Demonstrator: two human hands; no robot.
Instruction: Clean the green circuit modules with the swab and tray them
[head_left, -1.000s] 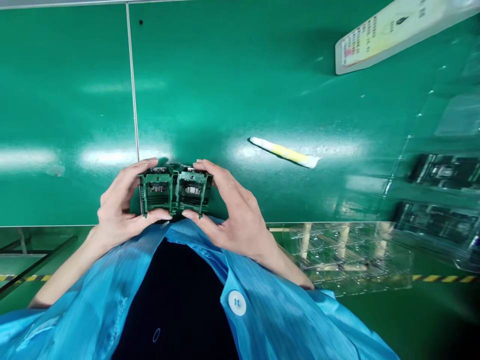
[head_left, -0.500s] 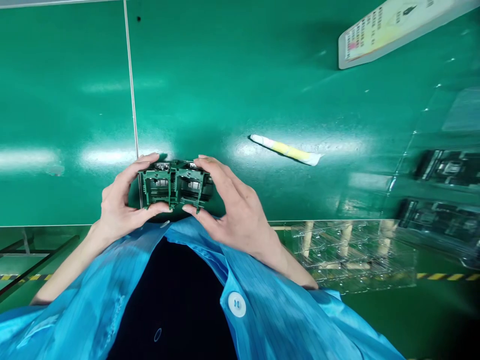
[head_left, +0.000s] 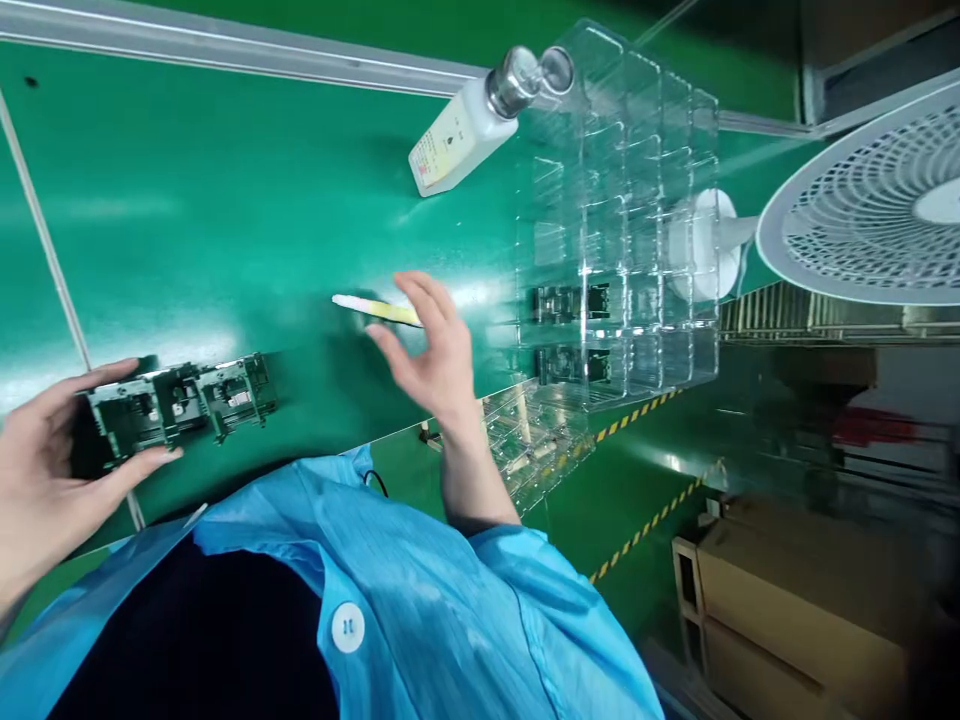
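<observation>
My left hand [head_left: 82,450] is closed around the left end of a dark green plastic housing [head_left: 180,405] made of two frame-like sections, with small metal parts inside. Thumb and fingers grip it from the near and far sides, by the table's front edge. My right hand [head_left: 431,350] is apart from the housing, thumb and fingers spread. It hovers at the right end of a slim white-and-yellow wrapped stick [head_left: 375,307] lying on the green table [head_left: 262,220]. The fingers partly cover that end; I cannot see whether they touch it.
A white bottle [head_left: 461,135] with a metal cap stands at the back. Clear plastic trays [head_left: 622,130] sit to its right, with dark housings [head_left: 570,302] in two compartments. Beyond stands a white fan [head_left: 862,200]. Another clear tray [head_left: 540,430] is below the table edge; cardboard boxes [head_left: 795,600] stand lower right.
My right hand has let go of the housing and moved right to the wrapped stick. My left hand keeps hold of the housing. The view has turned right, bringing the fan and trays into sight.
</observation>
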